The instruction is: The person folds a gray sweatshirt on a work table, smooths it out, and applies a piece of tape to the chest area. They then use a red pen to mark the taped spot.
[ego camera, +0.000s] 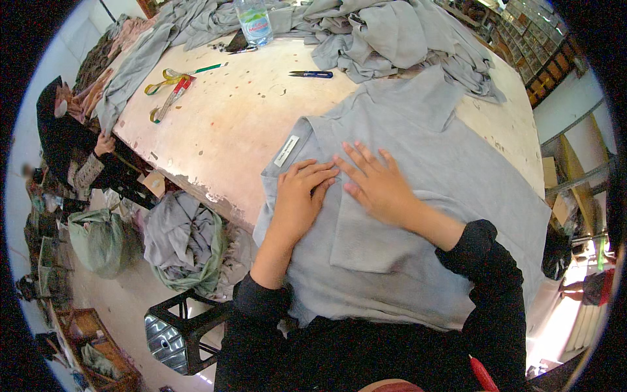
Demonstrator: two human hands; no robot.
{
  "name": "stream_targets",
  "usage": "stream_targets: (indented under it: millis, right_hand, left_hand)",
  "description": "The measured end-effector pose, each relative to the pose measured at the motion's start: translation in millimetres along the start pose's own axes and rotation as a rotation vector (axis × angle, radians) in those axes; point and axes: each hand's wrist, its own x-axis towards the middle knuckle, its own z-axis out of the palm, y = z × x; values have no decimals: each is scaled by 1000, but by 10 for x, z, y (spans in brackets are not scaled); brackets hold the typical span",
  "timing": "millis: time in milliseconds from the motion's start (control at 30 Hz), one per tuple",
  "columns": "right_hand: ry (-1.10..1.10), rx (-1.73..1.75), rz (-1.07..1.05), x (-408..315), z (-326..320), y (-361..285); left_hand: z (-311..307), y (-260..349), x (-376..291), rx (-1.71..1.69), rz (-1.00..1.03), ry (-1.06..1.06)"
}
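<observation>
A light grey short-sleeved garment [470, 181] lies spread on the worktable in front of me, its neck opening towards the left with a white label [287, 151] inside the collar. My left hand [301, 196] rests on the cloth just below that label, its fingertips close to those of the other hand. My right hand [374, 183] lies palm down on the garment with the fingers spread. Below it, one sleeve [367, 240] is folded over the body of the garment. Thread snips [311, 74] and a tape measure [179, 88] lie beyond the neck opening.
A plastic water bottle [254, 24] and heaped grey cloth [392, 34] are at the table's far side. A person [73, 137] at the left holds cloth by the table edge. Cloth-filled sacks [181, 240] and a black stool [183, 333] stand on the floor at left.
</observation>
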Motion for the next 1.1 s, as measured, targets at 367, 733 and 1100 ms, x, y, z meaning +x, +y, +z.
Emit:
stream_targets:
  millis: [367,733,1100]
  right_hand:
    - [-335,255,129,-1259,-667,-649]
    - [-96,-20,640,-2744,-679,-703]
    - [562,-171,1218,-4488,-706,-282]
  left_hand:
    - [24,-15,15,41,27,83]
    - [-447,611,-570,-92,272,-234]
    - [-386,570,-754,-93,314,-392]
